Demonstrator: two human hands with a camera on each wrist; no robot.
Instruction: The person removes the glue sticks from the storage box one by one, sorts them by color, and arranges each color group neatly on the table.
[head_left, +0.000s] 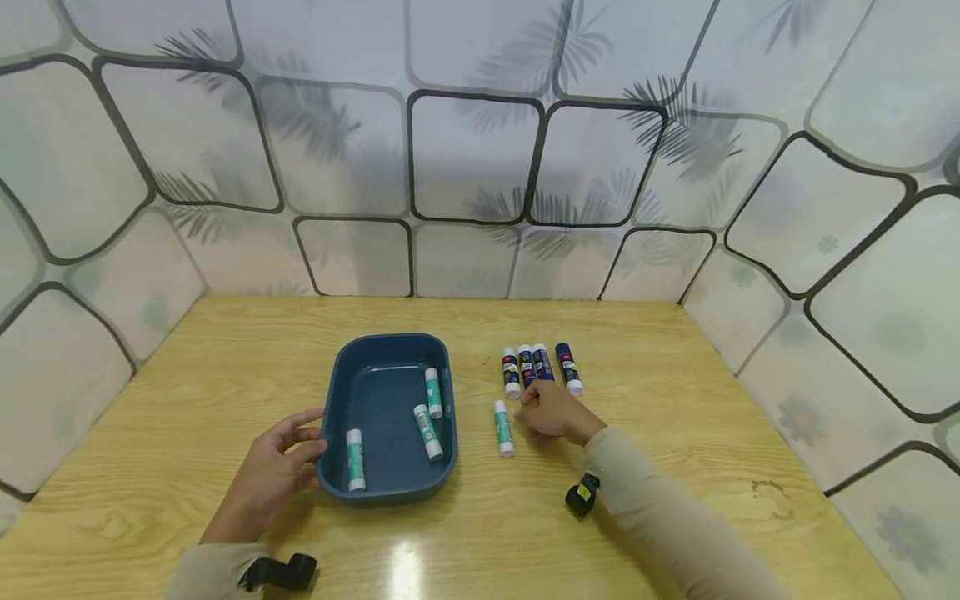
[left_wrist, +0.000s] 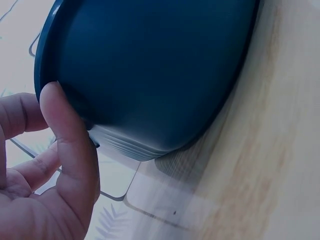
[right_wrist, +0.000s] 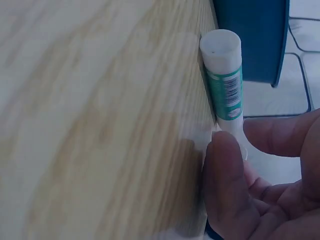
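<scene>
My left hand point(head_left: 273, 471) is at the left side of a dark blue plastic bin point(head_left: 386, 498), its thumb point(left_wrist: 62, 115) touching the wall just below the rim. Three green-and-white glue sticks, one of them a glue stick point(head_left: 355, 460) at the near left, lie inside. To the right of the bin, another green-and-white glue stick point(head_left: 503, 428) lies on the table. Beside it is my right hand point(head_left: 555, 410), fingers bent and thumb point(right_wrist: 227, 175) apart from the index finger. I see nothing held between them.
Several navy-and-white glue sticks lie behind my right hand, with one glue stick point(head_left: 569, 368) a little apart at the right. The wooden table point(head_left: 255, 333) meets a patterned wall covering point(head_left: 472, 158) at the back and sides.
</scene>
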